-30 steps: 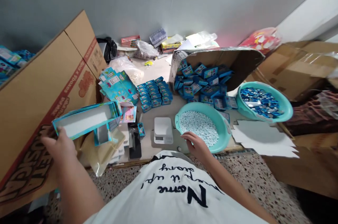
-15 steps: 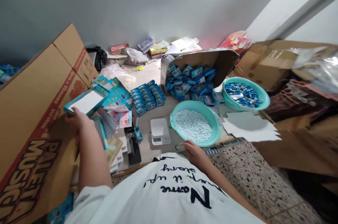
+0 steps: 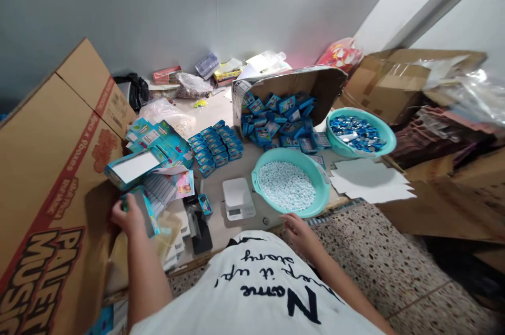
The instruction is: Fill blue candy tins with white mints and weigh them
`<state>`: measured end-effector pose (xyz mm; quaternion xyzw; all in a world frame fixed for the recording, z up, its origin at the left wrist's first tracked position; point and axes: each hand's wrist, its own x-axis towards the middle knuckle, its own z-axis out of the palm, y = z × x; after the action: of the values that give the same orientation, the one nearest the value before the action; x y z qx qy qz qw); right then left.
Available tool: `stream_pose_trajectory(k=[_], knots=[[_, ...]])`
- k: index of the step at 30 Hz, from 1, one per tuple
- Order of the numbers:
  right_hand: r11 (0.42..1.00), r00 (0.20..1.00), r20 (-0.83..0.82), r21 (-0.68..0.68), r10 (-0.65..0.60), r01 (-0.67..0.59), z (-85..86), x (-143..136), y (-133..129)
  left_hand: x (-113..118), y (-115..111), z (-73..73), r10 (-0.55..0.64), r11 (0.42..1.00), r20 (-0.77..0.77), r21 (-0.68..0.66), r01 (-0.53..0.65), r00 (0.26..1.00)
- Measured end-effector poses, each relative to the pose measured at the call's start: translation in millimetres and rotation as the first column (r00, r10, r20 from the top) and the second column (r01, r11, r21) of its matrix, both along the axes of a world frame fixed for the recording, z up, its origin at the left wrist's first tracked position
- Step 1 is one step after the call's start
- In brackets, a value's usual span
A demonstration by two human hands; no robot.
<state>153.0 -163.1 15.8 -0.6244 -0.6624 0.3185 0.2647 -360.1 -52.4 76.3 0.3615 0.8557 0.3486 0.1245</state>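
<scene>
My left hand [image 3: 129,212] is closed, with a small green bit showing by its thumb; what it grips is partly hidden. Right beside it lies a blue-edged open box [image 3: 148,211] with a grey inside. Just above the hand rests a blue box with a white inside [image 3: 138,165], apart from my fingers. My right hand [image 3: 299,231] hangs at the table's front edge, loosely bent and holding nothing visible. Close to it stand a turquoise basin [image 3: 258,188] of small white pellets [image 3: 286,185] and a white kitchen scale [image 3: 236,193].
A large carton [image 3: 79,166] walls off the left side. Small blue boxes [image 3: 215,148] stand in rows, and more spill from a tipped carton [image 3: 327,88]. Another basin [image 3: 389,140] holds blue wrapped pieces. White card sheets [image 3: 366,180] lie at right; a dark phone-like slab [image 3: 201,237] lies in front.
My left hand has let go of the white-lined blue box, which now rests on the pile, and moved down to the grey-lined box. My right hand has curled a little. The view has shifted.
</scene>
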Motion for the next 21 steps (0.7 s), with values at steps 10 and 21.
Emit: stream_pose_trajectory(k=[10,21], knots=[[0.991,0.993,0.011,-0.05,0.121,-0.12,-7.0,-1,21,19,-68,-7.0,0.095,0.959,-0.09,-0.26,-0.116,0.991],[0.982,0.982,-0.02,-0.005,0.19,-0.19,-8.2,13,25,141,-61,70.4,-0.531,0.843,-0.19,-0.015,0.538,0.826]])
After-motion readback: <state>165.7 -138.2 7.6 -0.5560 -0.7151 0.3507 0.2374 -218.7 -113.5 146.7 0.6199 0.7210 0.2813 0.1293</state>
